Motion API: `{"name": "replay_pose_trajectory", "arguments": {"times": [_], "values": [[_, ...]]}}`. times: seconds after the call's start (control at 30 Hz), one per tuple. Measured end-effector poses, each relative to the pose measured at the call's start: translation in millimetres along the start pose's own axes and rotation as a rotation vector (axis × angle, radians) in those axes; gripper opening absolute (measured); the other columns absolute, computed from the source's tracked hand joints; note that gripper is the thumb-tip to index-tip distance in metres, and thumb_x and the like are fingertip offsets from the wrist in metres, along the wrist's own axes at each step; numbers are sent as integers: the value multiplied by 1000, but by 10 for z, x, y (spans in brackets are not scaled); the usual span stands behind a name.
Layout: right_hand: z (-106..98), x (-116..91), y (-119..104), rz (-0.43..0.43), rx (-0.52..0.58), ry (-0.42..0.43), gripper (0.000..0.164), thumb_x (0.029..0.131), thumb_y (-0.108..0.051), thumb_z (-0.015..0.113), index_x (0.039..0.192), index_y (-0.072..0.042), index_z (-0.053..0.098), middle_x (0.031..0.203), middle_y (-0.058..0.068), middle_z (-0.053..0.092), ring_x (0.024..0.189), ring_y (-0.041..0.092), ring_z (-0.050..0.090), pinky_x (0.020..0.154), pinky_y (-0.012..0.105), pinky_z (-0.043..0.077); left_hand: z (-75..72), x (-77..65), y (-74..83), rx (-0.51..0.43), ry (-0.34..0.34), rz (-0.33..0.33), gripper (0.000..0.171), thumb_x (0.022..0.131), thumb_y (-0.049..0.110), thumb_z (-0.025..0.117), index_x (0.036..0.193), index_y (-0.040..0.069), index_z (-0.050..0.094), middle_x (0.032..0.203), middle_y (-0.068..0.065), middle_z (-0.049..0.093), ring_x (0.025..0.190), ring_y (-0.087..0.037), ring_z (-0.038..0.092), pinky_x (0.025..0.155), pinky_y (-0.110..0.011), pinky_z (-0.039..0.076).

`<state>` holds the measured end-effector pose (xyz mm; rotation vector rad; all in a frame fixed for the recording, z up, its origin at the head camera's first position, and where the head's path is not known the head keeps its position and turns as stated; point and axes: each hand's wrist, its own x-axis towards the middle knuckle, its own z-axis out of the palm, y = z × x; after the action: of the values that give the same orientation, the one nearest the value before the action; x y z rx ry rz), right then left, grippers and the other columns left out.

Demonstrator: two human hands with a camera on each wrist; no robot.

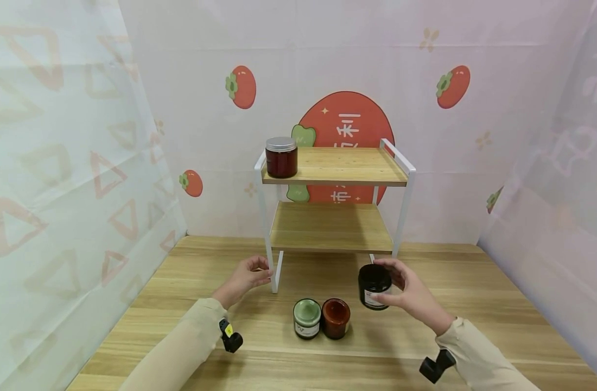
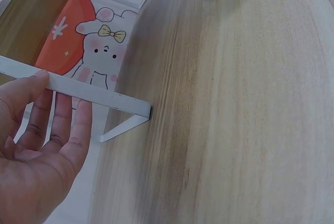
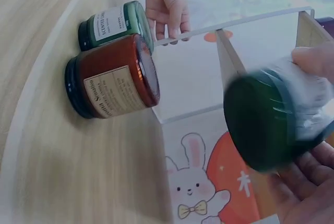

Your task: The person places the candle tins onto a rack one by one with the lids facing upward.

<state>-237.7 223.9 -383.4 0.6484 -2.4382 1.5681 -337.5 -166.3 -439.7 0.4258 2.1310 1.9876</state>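
My right hand (image 1: 412, 292) grips a dark green jar candle (image 1: 374, 278) with a white label, thumb on one side and fingers on the other. It is held above the table, in front of the shelf's right legs; the jar is blurred in the right wrist view. My left hand (image 2: 44, 156) pinches the white front left leg (image 2: 99, 93) of a two-tier shelf between thumb and fingers. Between my hands, a light green candle (image 1: 307, 316) and a red-brown candle (image 1: 335, 320) stand side by side on the table, both labelled in the right wrist view.
A dark red jar (image 1: 281, 161) with a silver lid stands at the left end of the shelf's top board (image 1: 349, 163). Below it is a lower wooden board (image 1: 330, 225). Printed cloth walls (image 1: 205, 125) enclose the wooden table (image 1: 205, 347) at the back and sides.
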Motion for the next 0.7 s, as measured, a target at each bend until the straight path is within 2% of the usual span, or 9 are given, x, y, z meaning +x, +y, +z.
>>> {"name": "replay_pose_trajectory", "arguments": {"times": [0.07,0.17,0.7], "values": [[1,-7,27,12,-16,-4,61,75,-10,82,127,1,52,123,18,58,105,-4,56,92,8,43,2,-1,1,-2,-1,3,18,91,3,64,105,-2,53,97,-4,55,101,-26,60,88,-32,57],[9,-14,53,47,-4,-18,60,75,-11,83,126,0,53,123,17,59,103,-1,59,90,10,45,5,-1,1,-7,-3,7,18,91,3,64,105,-2,53,97,-4,55,100,-25,60,88,-31,57],[-1,33,-7,84,23,-49,63,74,-10,83,128,1,51,124,20,57,101,1,61,89,13,49,-1,1,2,-1,-6,3,19,91,3,64,106,-2,54,98,-3,55,101,-26,60,88,-31,57]]}}
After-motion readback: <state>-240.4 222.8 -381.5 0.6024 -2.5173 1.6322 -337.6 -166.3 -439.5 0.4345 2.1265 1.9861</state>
